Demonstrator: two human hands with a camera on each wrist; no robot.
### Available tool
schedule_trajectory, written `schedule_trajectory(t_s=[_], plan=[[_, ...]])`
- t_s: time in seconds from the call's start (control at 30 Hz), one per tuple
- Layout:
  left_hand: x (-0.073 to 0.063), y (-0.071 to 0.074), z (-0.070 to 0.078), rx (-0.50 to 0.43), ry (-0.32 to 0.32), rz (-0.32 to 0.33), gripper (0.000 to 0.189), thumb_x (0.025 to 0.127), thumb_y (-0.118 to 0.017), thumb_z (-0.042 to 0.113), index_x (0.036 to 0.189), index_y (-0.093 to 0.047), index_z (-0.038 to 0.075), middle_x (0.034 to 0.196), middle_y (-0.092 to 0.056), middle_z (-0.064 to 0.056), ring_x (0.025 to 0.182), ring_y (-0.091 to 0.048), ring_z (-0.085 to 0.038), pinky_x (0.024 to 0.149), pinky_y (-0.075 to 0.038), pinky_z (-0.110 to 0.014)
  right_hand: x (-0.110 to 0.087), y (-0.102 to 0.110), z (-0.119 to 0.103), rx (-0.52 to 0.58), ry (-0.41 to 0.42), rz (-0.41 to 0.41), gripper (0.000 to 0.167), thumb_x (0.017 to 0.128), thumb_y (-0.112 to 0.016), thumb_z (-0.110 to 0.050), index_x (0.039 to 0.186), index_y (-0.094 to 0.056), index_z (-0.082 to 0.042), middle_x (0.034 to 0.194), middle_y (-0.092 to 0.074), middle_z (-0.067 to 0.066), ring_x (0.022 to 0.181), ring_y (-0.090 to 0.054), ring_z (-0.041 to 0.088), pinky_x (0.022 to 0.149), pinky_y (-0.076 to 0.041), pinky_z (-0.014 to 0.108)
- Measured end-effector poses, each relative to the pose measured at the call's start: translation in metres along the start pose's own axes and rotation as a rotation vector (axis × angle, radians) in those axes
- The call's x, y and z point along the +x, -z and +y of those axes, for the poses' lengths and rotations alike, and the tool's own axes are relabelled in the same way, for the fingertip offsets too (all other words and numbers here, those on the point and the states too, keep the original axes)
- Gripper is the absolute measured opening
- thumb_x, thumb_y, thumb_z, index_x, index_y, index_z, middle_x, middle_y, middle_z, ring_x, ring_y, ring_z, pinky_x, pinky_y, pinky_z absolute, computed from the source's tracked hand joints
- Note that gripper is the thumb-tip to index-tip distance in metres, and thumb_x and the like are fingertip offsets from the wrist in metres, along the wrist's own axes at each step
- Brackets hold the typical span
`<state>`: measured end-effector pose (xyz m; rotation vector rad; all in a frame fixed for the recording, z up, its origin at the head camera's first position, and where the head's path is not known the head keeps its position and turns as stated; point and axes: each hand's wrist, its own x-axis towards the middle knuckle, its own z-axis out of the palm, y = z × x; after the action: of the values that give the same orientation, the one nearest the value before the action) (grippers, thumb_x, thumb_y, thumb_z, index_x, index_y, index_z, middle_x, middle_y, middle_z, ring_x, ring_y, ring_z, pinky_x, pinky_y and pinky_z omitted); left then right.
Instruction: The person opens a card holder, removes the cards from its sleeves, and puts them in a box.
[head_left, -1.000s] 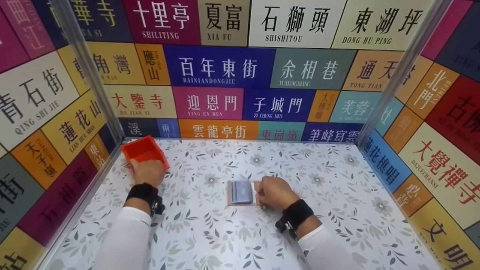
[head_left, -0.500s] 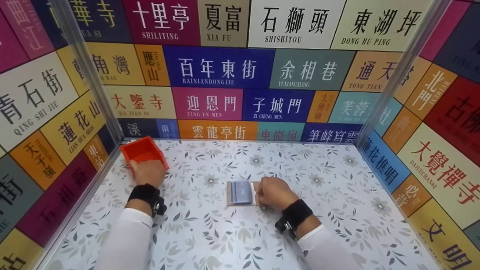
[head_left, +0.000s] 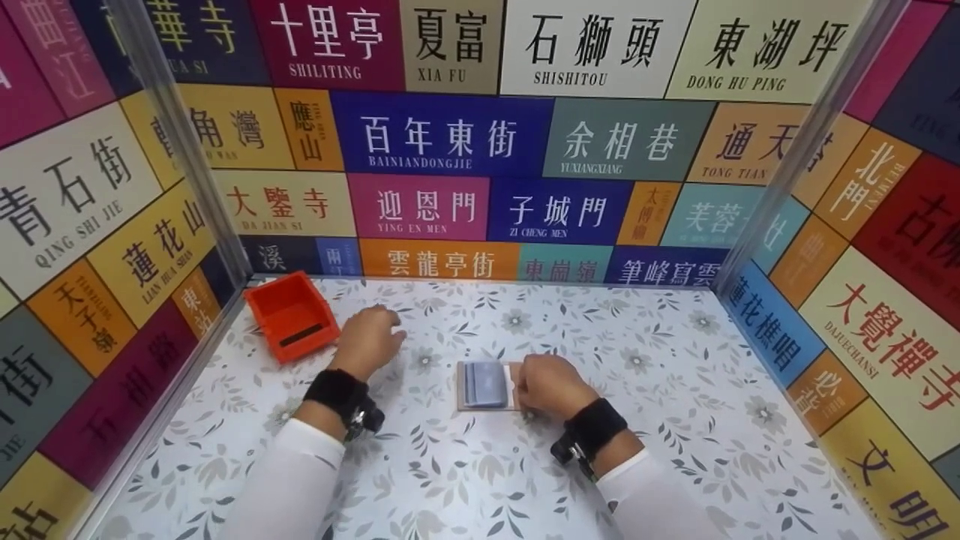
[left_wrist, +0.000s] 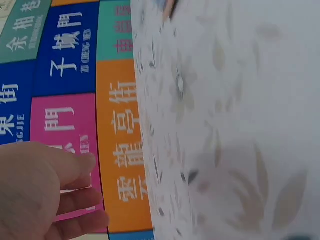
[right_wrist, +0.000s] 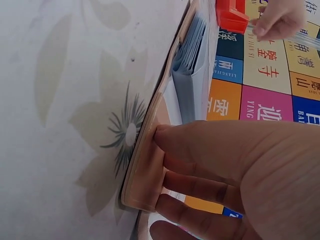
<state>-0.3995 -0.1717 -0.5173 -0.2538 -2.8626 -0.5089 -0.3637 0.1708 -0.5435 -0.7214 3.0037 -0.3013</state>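
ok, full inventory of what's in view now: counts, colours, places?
Box: 1, red-orange, far left of table
Dark strip: 1, black, inside the box; object or slot, can't tell
Card holder: 1, tan cover with bluish pages, mid-table
Table: 1, white with grey floral print, under everything
Lettered walls: 3, multicoloured, left, back and right
Corner posts: 2, greyish, at back corners
Sleeves: 2, white, on forearms
Wrist straps: 2, black, one per wrist
Left hand: 1, bare, right of box, holding nothing
Right hand: 1, bare, gripping card holder's right edge
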Motion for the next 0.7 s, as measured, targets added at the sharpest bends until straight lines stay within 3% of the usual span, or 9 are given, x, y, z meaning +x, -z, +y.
schedule_trajectory(t_s=[0.13,0.3,0.43,0.7], plan=[[-0.002,-0.014,0.040,-0.121,-0.027,-0.180,0.043,0.086,-0.076,0.043,0.118,-0.073,0.015,0.118,-0.070,-0.004,0.112,-0.065,-0.025,0.100,-0.050,-0.044,0.002,-0.002,-0.003,-0.044,0.001,0.015,0.033,0.081,-0.073,-0.018,0.052,-0.058,-0.021,0.057,-0.053,-0.004,0.053,-0.047,0.019,0.054,-0.041,0.034],[-0.007,-0.033,0.070,-0.160,-0.184,-0.288,0.061,0.074,-0.085,0.048,0.125,-0.070,0.016,0.125,-0.068,-0.002,0.118,-0.063,-0.023,0.105,-0.048,-0.041,0.001,-0.005,-0.007,-0.084,0.025,0.045,0.032,0.085,-0.071,-0.018,0.055,-0.059,-0.017,0.064,-0.053,-0.001,0.054,-0.046,0.021,0.056,-0.045,0.038],[-0.010,-0.046,0.080,-0.169,-0.239,-0.319,0.070,0.067,-0.090,0.044,0.126,-0.069,0.013,0.122,-0.068,-0.003,0.110,-0.064,-0.020,0.101,-0.050,-0.038,0.000,-0.005,-0.008,-0.092,0.019,0.065,0.029,0.084,-0.071,-0.017,0.057,-0.059,-0.017,0.066,-0.054,0.000,0.054,-0.047,0.022,0.057,-0.047,0.039],[-0.016,-0.063,0.087,-0.161,-0.210,-0.339,0.065,0.056,-0.096,0.043,0.110,-0.074,0.015,0.098,-0.066,0.002,0.078,-0.059,-0.014,0.074,-0.050,-0.031,-0.001,-0.003,-0.013,-0.102,-0.026,0.035,0.023,0.081,-0.071,-0.016,0.062,-0.059,-0.015,0.070,-0.056,0.001,0.056,-0.050,0.023,0.058,-0.049,0.041]])
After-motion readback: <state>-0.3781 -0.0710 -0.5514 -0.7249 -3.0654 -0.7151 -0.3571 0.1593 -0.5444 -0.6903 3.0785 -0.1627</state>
